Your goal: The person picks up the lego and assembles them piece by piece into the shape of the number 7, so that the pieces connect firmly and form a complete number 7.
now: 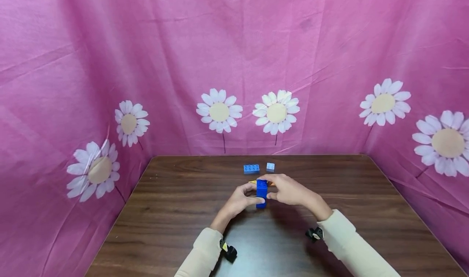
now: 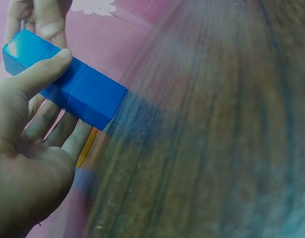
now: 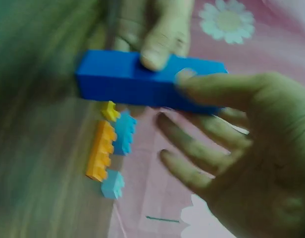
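Blue stack (image 1: 261, 192), upright between both hands, at or just above table (image 1: 165, 212); contact unclear. Left hand (image 1: 239, 199) grips its middle, thumb across one face, fingers behind. Right hand (image 1: 290, 190) pinches upper part. Looks hard plastic: likely light, stiff, hardly fragile, smooth faces slightly slippery. Seams probably weakest under bending; best hold spans joints on opposite flat faces.

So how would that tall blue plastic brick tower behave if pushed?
The tall blue plastic brick tower would probably tip, being narrow and upright. Its flush sides suggest it stays stiff, though the visible seams might part under a hard knock.
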A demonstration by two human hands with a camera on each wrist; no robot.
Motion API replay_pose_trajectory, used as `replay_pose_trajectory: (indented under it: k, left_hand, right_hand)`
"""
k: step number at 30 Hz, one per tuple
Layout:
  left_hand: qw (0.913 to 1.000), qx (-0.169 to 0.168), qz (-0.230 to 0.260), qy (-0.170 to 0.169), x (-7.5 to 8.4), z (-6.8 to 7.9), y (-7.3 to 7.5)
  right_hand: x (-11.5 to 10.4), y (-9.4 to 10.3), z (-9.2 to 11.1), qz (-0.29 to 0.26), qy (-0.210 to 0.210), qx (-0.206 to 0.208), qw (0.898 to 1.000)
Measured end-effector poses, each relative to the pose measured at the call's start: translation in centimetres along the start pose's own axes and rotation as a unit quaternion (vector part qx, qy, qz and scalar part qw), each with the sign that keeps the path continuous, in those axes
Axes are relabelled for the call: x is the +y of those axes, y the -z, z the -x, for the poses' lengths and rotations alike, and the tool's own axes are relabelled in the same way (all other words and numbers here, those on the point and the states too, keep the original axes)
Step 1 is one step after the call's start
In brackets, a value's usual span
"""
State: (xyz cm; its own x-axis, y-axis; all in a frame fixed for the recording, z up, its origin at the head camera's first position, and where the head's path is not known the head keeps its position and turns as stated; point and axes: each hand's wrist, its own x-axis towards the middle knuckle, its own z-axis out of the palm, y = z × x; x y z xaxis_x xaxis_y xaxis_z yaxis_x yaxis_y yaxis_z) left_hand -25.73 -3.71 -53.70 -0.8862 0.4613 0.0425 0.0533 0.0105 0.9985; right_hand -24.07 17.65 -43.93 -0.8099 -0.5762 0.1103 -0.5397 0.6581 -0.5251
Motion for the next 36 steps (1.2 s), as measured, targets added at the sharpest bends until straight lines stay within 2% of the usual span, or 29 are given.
replay_pose_trajectory:
  k: [3, 5, 12, 17, 24, 27, 31, 36]
  left_hand:
    - [1.0000, -0.001, -0.009, 0.000, 0.0, 0.0, 0.0]
    - [0.9998, 0.000, -0.019, -0.001, 0.0, 0.0, 0.1]
    - [0.9987, -0.007, -0.049, -0.013, 0.0, 0.0, 0.4]
    - [0.9992, -0.019, -0.030, -0.018, 0.5, 0.2, 0.7]
    - [0.9976, -0.021, 0.017, -0.063, 1.7, 0.5, 0.7]
    - [0.9965, -0.009, 0.024, -0.079, 2.1, 0.6, 0.3]
    - [0.9942, 0.024, 0.017, -0.104, 2.1, 0.7, -0.5]
    - [0.9923, 0.060, 0.006, -0.108, 1.5, 0.7, -1.1]
  right_hand:
    - [0.9, 0.5, -0.2, -0.001, -0.008, -0.011, 1.000]
    - [1.8, 0.4, -0.6, 0.004, -0.015, 0.000, 1.000]
    - [4.9, -1.4, -2.1, 0.008, -0.073, 0.035, 0.997]
    - [6.1, -2.7, -2.7, 0.055, -0.097, 0.029, 0.993]
    - [6.4, -3.7, -2.4, 0.119, -0.118, 0.007, 0.986]
    - [6.6, -4.0, -2.2, 0.136, -0.113, 0.015, 0.984]
    - [6.6, -4.4, -2.1, 0.151, -0.096, 0.044, 0.983]
    - [6.4, -4.4, -1.7, 0.152, -0.085, 0.066, 0.982]
